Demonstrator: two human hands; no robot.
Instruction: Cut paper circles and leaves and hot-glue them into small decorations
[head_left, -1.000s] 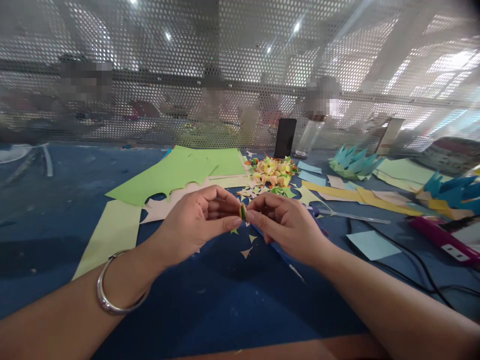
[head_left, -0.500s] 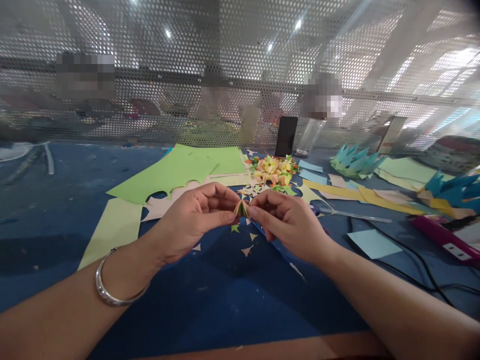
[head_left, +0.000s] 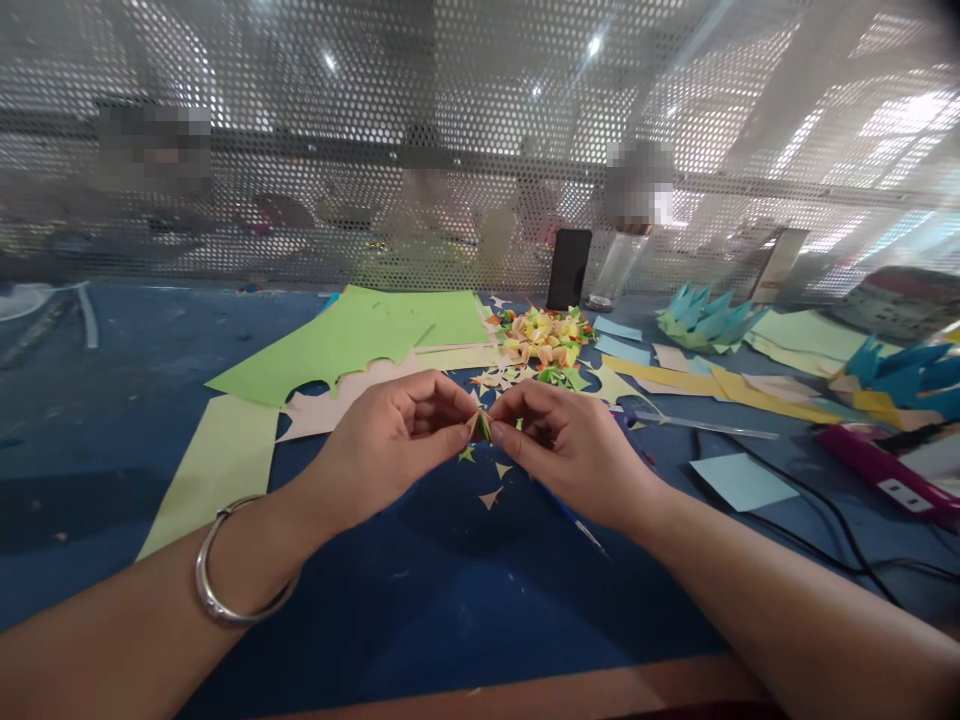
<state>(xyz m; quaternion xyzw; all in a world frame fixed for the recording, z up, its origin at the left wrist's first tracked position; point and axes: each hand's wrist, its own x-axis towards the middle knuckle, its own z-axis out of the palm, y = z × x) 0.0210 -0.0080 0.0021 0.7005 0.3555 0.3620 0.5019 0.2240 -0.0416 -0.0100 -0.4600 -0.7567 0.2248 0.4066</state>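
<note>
Between my two hands is a small folded paper flower (head_left: 481, 427), green inside with paler outer petals. My left hand (head_left: 405, 425) pinches its left side between thumb and fingers. From the right, my right hand (head_left: 562, 430) pinches the other side; the fingertips partly hide the piece. Behind my hands lies a heap of small paper flowers (head_left: 544, 337) in yellow, peach, orange and green. Small paper scraps (head_left: 490, 498) are scattered below and around my fingers. A thin blue-handled tool (head_left: 589, 535) lies partly under my right hand.
Green paper sheets (head_left: 352, 340) with cut-out edges spread at the left. Behind stand a phone (head_left: 568, 268), a glass bottle (head_left: 619, 268) and a perforated screen (head_left: 480, 120). Rightward are blue paper crowns (head_left: 709, 318), yellow strips (head_left: 765, 395), a purple power strip (head_left: 885, 475) and black cables (head_left: 840, 520).
Both hands keep their pinch on the paper flower, and its folds look slightly more closed together. The whole view has shifted a little.
</note>
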